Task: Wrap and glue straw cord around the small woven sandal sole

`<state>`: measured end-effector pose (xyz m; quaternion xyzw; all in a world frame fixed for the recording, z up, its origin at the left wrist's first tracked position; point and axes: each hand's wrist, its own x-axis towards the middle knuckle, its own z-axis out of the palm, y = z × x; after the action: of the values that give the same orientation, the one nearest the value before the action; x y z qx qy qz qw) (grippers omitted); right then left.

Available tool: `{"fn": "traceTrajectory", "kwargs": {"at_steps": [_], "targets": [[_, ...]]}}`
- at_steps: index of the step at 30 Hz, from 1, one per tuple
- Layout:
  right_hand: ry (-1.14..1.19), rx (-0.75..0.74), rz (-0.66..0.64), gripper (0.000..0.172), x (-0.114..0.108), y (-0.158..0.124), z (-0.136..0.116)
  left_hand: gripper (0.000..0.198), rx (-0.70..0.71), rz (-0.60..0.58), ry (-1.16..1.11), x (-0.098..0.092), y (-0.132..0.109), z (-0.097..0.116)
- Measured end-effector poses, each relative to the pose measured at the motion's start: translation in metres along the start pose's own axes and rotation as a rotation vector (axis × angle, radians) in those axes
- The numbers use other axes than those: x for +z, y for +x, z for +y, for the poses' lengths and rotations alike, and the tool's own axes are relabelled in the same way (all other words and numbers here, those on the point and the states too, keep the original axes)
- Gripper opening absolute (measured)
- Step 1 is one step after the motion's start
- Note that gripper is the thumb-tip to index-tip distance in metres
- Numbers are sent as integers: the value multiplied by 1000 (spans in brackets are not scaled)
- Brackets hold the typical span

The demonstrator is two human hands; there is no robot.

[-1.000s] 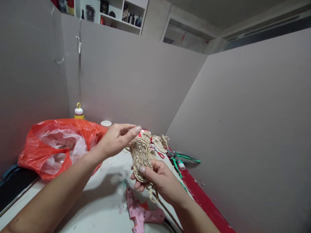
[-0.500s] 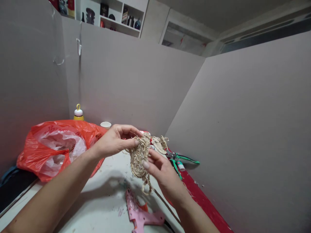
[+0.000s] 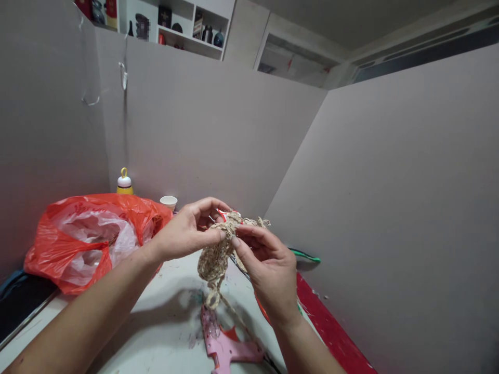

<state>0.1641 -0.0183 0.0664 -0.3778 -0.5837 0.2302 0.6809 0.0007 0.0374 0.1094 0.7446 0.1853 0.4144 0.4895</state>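
Between my two hands hangs a small woven piece of beige straw cord (image 3: 213, 259), above the table, with a loop and a loose cord end dangling from its bottom. My left hand (image 3: 192, 228) pinches its upper left edge between thumb and fingers. Thumb and fingertips of my right hand (image 3: 268, 265) are closed on its upper right edge. Below it on the table lies a pink glue gun (image 3: 228, 348), its nozzle end smeared with glue. More braided straw cord (image 3: 260, 222) lies behind my right hand, partly hidden.
A red plastic bag (image 3: 97, 200) with white plastic inside stands on the left of the white table (image 3: 171, 296). Behind it are a yellow bottle (image 3: 125, 184) and a white cup (image 3: 169, 201). A green tool handle (image 3: 306, 255) shows at right. Grey partitions (image 3: 195, 130) enclose the table.
My right hand has moved up from the woven piece's lower side to its upper edge, now covering most of the green-handled tool. The piece has shifted slightly left and turned.
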Motion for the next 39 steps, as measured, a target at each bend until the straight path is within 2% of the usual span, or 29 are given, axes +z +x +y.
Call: {"fn": "traceTrajectory", "kwargs": {"at_steps": [6, 17, 23, 28, 30, 35, 37, 39], "targets": [[-33, -38, -15, 15, -2, -1, -1, 33, 9, -25, -20, -1, -1, 0], [-40, -77, -4, 16, 1, -3, -1, 32, 13, 26, -81, 4, 0, 0], [-52, -89, 13, 29, 0, -6, -2, 20, 40, 71, -133, 8, 0, -1], [-120, -159, 30, 28, 0, -6, 4, 10, 34, 140, -103, 11, 0, -2], [-76, -115, 37, 32, 0, -5, 4, 11, 51, 155, -99, 11, 0, -3], [73, 59, -89, 43, 5, -3, 2, 10, 108, 235, -49, 12, 0, -4], [166, 131, -56, 54, 6, -2, 0, 13, 108, 189, -37, 12, -1, -2], [215, 199, -15, 60, 5, 1, -1, 25, 91, 148, -37, 10, -1, 1]]}}
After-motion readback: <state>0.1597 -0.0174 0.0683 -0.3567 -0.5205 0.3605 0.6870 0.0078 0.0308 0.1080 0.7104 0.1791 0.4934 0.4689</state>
